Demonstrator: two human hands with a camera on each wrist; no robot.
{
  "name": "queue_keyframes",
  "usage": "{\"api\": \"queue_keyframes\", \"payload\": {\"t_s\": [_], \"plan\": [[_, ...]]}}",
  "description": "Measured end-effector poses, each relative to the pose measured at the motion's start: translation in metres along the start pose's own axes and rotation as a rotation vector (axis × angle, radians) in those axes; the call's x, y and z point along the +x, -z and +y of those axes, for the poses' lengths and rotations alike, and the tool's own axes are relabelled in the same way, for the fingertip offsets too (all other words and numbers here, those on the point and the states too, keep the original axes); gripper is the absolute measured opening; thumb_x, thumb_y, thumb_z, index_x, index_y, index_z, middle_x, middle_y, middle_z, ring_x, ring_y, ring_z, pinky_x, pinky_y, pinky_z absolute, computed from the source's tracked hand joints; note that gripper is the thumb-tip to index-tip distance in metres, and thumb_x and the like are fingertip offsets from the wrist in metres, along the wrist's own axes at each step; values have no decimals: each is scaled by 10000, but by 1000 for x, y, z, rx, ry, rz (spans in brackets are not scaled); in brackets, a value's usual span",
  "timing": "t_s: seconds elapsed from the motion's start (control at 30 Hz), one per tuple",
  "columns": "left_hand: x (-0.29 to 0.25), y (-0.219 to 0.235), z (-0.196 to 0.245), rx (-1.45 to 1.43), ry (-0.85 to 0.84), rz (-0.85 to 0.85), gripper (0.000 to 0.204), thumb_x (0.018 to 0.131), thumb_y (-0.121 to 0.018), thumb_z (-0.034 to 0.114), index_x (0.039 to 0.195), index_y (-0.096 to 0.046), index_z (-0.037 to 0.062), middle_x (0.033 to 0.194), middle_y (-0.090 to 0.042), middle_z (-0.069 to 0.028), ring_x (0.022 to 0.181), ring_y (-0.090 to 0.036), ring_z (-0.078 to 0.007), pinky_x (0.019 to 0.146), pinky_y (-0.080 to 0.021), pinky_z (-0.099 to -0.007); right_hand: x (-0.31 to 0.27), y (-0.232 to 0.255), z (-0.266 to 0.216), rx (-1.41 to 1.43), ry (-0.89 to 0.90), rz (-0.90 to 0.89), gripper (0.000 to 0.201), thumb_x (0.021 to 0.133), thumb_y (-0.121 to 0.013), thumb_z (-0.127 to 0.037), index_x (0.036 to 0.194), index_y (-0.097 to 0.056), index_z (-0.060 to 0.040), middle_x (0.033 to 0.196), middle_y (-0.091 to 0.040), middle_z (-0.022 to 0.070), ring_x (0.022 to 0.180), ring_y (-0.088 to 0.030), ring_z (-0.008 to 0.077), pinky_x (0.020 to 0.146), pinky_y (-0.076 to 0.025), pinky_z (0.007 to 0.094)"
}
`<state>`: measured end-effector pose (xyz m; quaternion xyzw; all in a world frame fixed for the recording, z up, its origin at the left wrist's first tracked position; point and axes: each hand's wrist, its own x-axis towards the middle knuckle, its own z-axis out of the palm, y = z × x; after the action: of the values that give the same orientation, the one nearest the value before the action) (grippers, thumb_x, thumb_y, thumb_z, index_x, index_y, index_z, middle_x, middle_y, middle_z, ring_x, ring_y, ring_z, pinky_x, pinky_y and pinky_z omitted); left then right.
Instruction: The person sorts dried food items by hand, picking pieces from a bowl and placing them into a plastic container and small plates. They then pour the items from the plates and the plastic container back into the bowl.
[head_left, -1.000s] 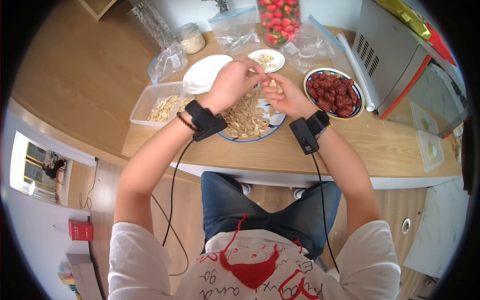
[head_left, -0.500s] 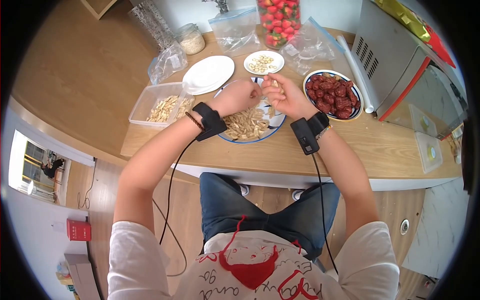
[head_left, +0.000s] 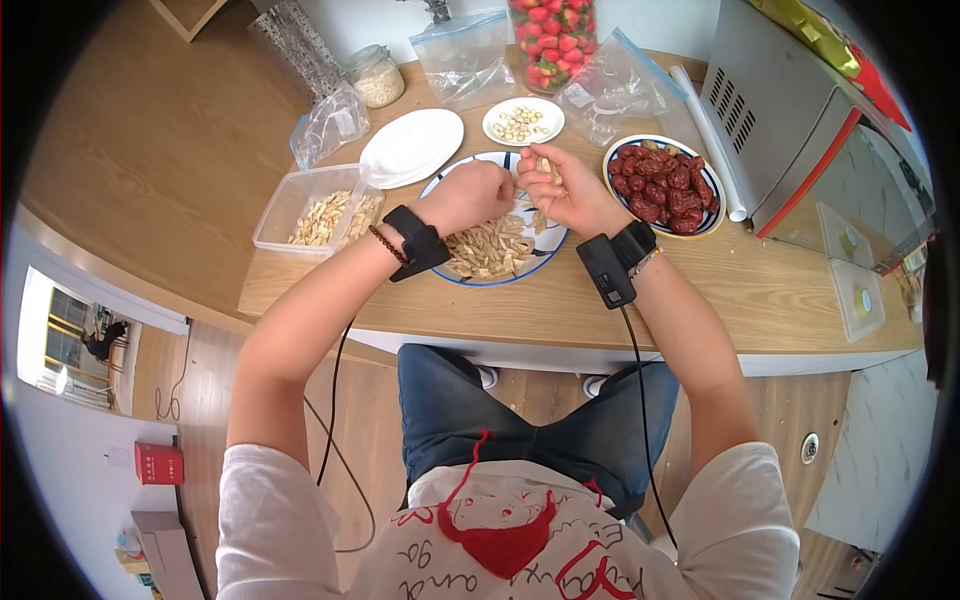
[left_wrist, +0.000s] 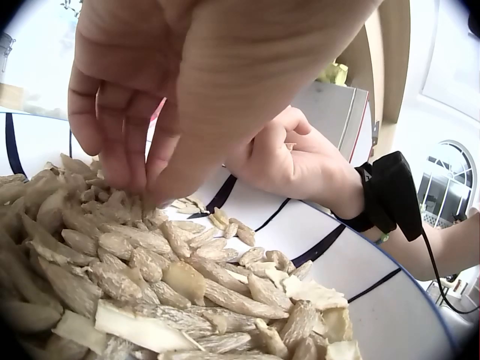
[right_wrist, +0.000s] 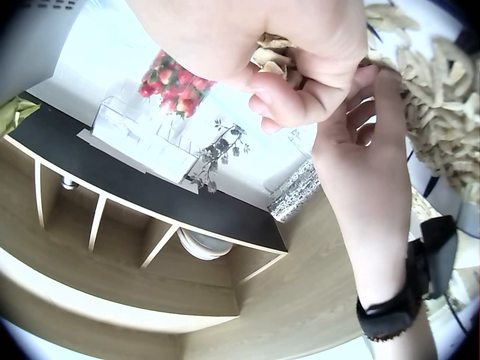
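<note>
A blue-rimmed white plate [head_left: 553, 237] bears a heap of dried, wrinkled tan root pieces [head_left: 490, 249]. Over its far part, my left hand [head_left: 466, 197] points down, and in the left wrist view thumb and fingertips come together in the heap, pinching at a root piece [left_wrist: 150, 214]. Just right of it, above the plate's edge, my right hand [head_left: 574, 194] has its fingers curled round several pale dried slices [right_wrist: 274, 58]. Its thumb and index fingertip stick up close to the left hand.
Behind the plate stand a small white dish [head_left: 549, 118] of pale round pieces and a white plate [head_left: 411, 148]. A clear tub [head_left: 277, 212] of slices is at left, a bowl [head_left: 611, 186] of red dates at right. Zip bags, a strawberry jar [head_left: 553, 45] and a grey appliance [head_left: 765, 110] surround them.
My left hand has come away from the right hand's fingertips and moved down into the heap on the plate. The right hand has stayed nearly in place, still holding its slices.
</note>
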<state>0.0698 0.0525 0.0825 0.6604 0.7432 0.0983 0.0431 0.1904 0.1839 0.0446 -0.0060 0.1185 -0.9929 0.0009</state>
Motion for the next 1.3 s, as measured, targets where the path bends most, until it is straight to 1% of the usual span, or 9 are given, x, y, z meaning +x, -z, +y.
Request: {"api": "queue_keyframes", "payload": {"t_s": [0.1,0.17,0.27,0.57,0.7,0.8,0.97,1.07,1.3], "plan": [[-1,2,4,4,-32,-9,180,725,-661,141,815,-598,-1,769,-633,-140,740,-618,-298,667,-480,-372,-3,-8,3,-25,30,60,119,928,-481,-116,917,-462,1,771,-418,2,563,-363,41,381,-280,158],[0,3,6,84,-87,-31,176,724,-661,127,804,-585,-9,783,-622,-149,752,-613,-302,672,-475,-378,-4,-9,3,-24,27,74,117,928,-481,-116,922,-463,-1,775,-421,2,568,-365,42,384,-282,159],[2,0,2,64,-135,-25,157,726,-653,101,795,-572,-15,806,-602,-156,777,-600,-311,684,-467,-387,-3,-9,3,-18,30,83,113,928,-480,-117,928,-465,-4,783,-428,2,575,-368,44,389,-286,162],[7,13,0,59,-221,-183,174,752,-648,98,854,-558,-9,822,-597,-150,788,-589,-308,690,-465,-402,-2,-8,3,-33,38,88,109,928,-477,-119,951,-452,-15,788,-434,4,580,-374,48,394,-290,165],[9,13,-3,24,-204,-201,155,758,-640,105,838,-559,-2,805,-604,-143,778,-595,-299,677,-469,-390,-3,-8,3,-28,30,70,105,930,-475,-120,953,-447,-21,783,-430,4,580,-373,49,394,-290,166],[9,14,-2,30,-224,-204,145,757,-633,108,814,-555,-1,783,-605,-138,749,-598,-292,657,-472,-379,0,0,0,-18,9,8,125,921,-475,-122,938,-460,0,803,-451,34,607,-400,82,424,-302,183],[9,11,-1,33,-271,-197,156,753,-638,125,784,-547,2,752,-597,-132,702,-596,-280,629,-473,-373,-2,-5,2,6,4,50,109,926,-476,-119,941,-461,-12,782,-431,12,587,-381,62,411,-297,175],[11,7,-4,3,-241,-200,159,753,-639,130,780,-548,3,749,-589,-131,694,-590,-284,633,-471,-379,-2,-6,2,2,7,55,103,927,-481,-117,943,-461,-17,770,-422,2,576,-373,55,406,-293,174],[14,3,-10,1,-212,-188,210,765,-668,156,873,-561,12,798,-590,-128,752,-591,-291,682,-468,-389,1,2,0,20,-2,8,110,916,-478,-119,939,-463,-13,801,-463,29,584,-409,80,410,-307,182]]}}
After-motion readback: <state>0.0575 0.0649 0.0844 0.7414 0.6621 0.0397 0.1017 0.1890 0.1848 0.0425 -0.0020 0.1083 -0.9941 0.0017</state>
